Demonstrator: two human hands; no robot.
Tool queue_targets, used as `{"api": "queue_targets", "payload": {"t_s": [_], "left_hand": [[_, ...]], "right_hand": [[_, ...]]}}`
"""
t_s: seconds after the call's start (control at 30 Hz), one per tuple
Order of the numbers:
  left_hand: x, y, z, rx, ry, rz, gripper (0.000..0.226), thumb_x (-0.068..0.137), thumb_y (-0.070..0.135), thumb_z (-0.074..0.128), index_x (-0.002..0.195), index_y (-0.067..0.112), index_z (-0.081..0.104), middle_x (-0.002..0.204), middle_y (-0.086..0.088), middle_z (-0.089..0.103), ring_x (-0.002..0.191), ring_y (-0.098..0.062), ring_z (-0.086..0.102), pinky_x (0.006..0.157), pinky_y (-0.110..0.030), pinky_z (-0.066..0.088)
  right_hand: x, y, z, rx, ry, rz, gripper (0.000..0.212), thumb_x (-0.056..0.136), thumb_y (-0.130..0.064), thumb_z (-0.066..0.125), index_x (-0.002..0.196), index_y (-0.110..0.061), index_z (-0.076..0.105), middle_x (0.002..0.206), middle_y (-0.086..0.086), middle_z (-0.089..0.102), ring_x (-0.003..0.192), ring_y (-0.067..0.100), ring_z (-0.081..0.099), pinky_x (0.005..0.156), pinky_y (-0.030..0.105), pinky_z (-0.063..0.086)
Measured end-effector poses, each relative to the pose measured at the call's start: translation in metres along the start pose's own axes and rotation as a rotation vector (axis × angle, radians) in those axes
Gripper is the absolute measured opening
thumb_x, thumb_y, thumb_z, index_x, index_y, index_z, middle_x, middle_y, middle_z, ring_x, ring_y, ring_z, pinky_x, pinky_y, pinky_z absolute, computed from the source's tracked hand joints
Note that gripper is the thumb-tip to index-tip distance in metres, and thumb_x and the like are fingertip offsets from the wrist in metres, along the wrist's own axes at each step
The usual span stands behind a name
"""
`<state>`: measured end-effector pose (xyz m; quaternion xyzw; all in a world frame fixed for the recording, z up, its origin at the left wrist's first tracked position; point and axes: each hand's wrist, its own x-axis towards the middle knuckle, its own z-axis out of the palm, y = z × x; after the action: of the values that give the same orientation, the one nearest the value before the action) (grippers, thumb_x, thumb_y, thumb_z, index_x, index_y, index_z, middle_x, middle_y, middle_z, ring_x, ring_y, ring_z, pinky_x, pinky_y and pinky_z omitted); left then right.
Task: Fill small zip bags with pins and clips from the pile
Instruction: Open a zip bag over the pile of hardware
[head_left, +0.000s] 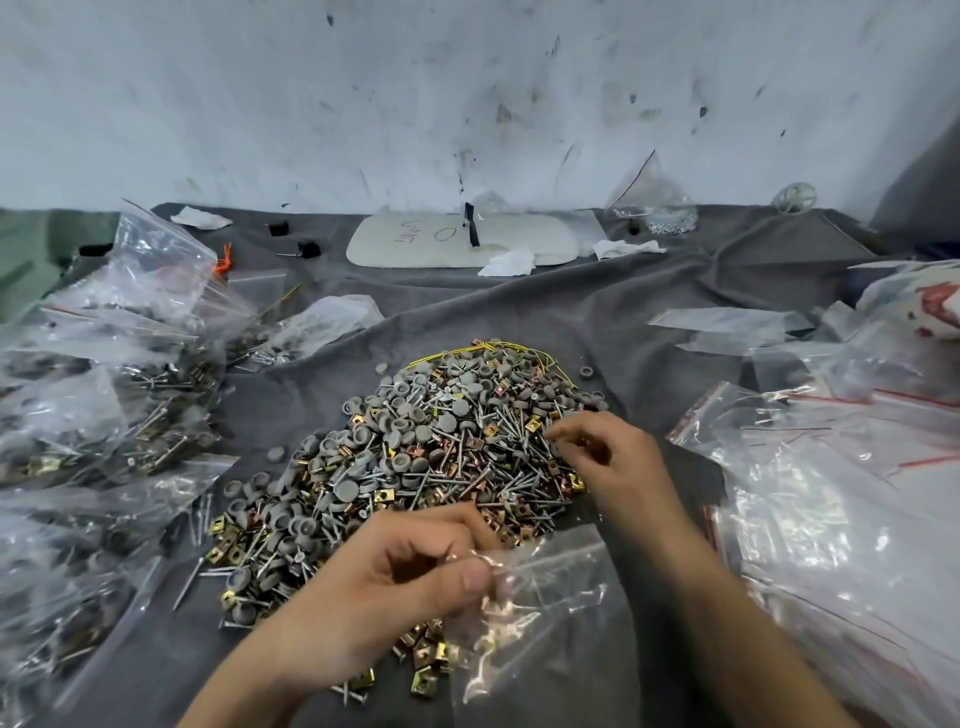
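A big pile (415, 452) of long metal pins, grey round caps and gold and copper square clips lies on the grey cloth at centre. My left hand (384, 582) pinches the mouth of a small clear zip bag (540, 608) at the pile's near edge; a few pieces show through the plastic. My right hand (602, 457) sits on the right side of the pile with its fingers curled and its fingertips pinched among the pins. What the fingertips hold is too small to make out.
Filled zip bags (104, 415) are heaped on the left. Empty zip bags (841, 493) with red seal lines are stacked on the right. At the back lie a white pad (415, 244), crumpled tissues (506, 262) and a clear bag (654, 202) against the stained wall.
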<state>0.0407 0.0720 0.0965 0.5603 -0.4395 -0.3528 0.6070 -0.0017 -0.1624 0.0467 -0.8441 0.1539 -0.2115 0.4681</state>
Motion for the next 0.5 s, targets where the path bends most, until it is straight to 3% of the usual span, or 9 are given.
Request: {"api": "queue_targets", "payload": {"t_s": [0.1, 0.3, 0.37, 0.43, 0.5], "left_hand": [[-0.002, 0.002, 0.001, 0.032, 0.003, -0.020, 0.024, 0.086, 0.043, 0.067, 0.073, 0.024, 0.072, 0.078, 0.004, 0.061, 0.067, -0.006, 0.056, 0.063, -0.016, 0.044], [-0.011, 0.002, -0.008, 0.183, 0.057, -0.073, 0.019, 0.090, 0.035, 0.059, 0.082, 0.019, 0.065, 0.072, 0.001, 0.057, 0.067, -0.013, 0.051, 0.062, -0.025, 0.040], [-0.011, 0.000, -0.010, 0.358, 0.079, -0.058, 0.021, 0.092, 0.034, 0.056, 0.080, 0.019, 0.063, 0.074, 0.001, 0.055, 0.067, -0.017, 0.049, 0.061, -0.027, 0.037], [-0.009, -0.001, -0.010, 0.586, 0.080, -0.005, 0.017, 0.094, 0.025, 0.056, 0.079, 0.020, 0.060, 0.079, 0.006, 0.055, 0.072, -0.009, 0.050, 0.065, -0.020, 0.037], [-0.004, -0.001, -0.010, 0.784, 0.056, 0.047, 0.014, 0.093, 0.017, 0.056, 0.079, 0.018, 0.058, 0.088, 0.006, 0.055, 0.080, -0.011, 0.053, 0.071, -0.018, 0.040]], "right_hand": [[0.030, 0.013, 0.020, -0.407, -0.115, -0.141, 0.022, 0.089, -0.008, 0.058, 0.102, -0.024, 0.069, 0.106, -0.005, 0.059, 0.097, 0.013, 0.054, 0.084, 0.029, 0.043], [0.043, 0.015, 0.022, -0.608, -0.145, -0.426, 0.009, 0.087, -0.014, 0.064, 0.095, -0.015, 0.065, 0.103, -0.002, 0.059, 0.096, 0.017, 0.055, 0.075, 0.024, 0.040], [0.039, 0.011, 0.020, -0.488, -0.087, -0.449, 0.008, 0.083, -0.006, 0.067, 0.090, -0.010, 0.066, 0.097, 0.001, 0.062, 0.089, 0.018, 0.059, 0.075, 0.026, 0.046], [0.035, 0.000, 0.015, -0.253, 0.028, -0.346, 0.012, 0.082, 0.000, 0.068, 0.087, -0.010, 0.064, 0.088, -0.001, 0.063, 0.080, 0.013, 0.059, 0.075, 0.025, 0.048], [0.030, -0.018, 0.006, -0.025, 0.094, -0.217, 0.020, 0.082, -0.002, 0.068, 0.087, -0.019, 0.061, 0.082, -0.004, 0.065, 0.076, 0.009, 0.062, 0.072, 0.020, 0.047]]}}
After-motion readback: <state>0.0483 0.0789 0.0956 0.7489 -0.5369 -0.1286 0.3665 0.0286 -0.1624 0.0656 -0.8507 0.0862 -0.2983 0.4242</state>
